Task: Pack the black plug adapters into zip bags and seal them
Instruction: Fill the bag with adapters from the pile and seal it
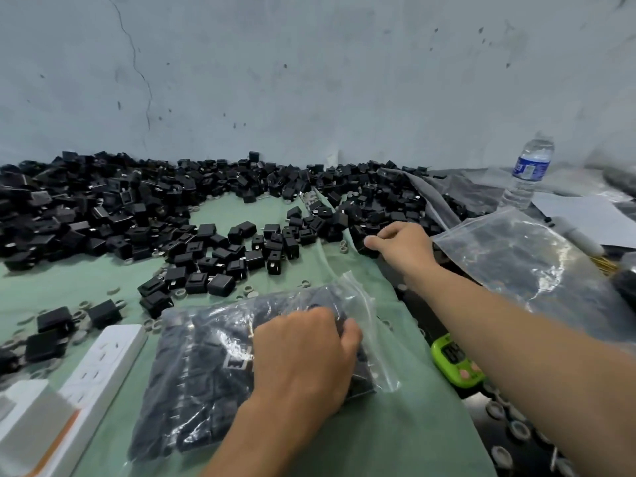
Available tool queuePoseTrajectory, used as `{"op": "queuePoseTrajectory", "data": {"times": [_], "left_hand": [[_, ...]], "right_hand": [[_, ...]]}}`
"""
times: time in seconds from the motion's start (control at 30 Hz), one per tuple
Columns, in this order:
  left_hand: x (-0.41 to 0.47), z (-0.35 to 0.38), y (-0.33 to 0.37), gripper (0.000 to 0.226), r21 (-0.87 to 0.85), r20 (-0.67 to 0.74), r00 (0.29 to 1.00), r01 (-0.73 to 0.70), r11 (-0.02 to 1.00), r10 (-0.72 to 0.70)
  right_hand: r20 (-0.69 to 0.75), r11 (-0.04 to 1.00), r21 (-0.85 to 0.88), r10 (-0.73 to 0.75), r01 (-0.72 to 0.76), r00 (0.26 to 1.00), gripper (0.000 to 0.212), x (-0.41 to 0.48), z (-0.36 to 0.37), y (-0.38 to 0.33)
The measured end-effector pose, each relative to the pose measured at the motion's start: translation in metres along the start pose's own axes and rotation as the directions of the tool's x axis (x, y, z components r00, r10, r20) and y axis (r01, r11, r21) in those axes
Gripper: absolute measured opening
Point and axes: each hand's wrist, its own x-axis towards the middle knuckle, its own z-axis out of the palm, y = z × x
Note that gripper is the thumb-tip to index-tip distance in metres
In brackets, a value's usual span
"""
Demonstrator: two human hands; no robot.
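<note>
Gripping the mouth of a stuffed zip bag with left hand, pinching one black plug adapter with right hand
Left fingertips hidden in crinkled clear film, boxy contents blurred behind glare; pinched adapter at near edge of loose adapter pile, beyond the bag on green desk cloth; second glossy bag just beside right forearm

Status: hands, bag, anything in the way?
Left hand grips the zip bag, mouth unsealed. Right hand pinches a black plug adapter at the loose pile. Green timer beside the bag, not blocking.
</note>
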Motion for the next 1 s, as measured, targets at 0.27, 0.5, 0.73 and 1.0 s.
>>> {"op": "queuePoseTrajectory", "data": {"times": [0.27, 0.5, 0.73, 1.0], "left_hand": [[-0.009, 0.019, 0.034, 0.055, 0.027, 0.103, 0.993, -0.06, 0.998, 0.057], [-0.015, 0.023, 0.039, 0.041, -0.122, 0.051, 0.991, 0.126, 0.985, -0.12], [-0.02, 0.017, 0.045, 0.033, -0.241, -0.004, 0.983, 0.179, 0.954, -0.185], [-0.02, 0.013, 0.045, 0.025, -0.3, -0.186, 0.964, 0.127, 0.945, -0.189]], "right_hand": [[0.185, 0.812, 0.549, 0.114, -0.199, 0.976, 0.016, -0.094, -0.053, 0.01], [0.355, 0.837, 0.481, 0.088, -0.262, 0.931, 0.03, -0.114, -0.046, 0.012], [0.21, 0.901, 0.372, -0.317, 0.224, 0.925, 0.034, -0.125, -0.015, 0.009], [0.282, 0.916, 0.238, -0.384, 0.324, 0.879, 0.004, -0.13, -0.013, 0.024]]}}
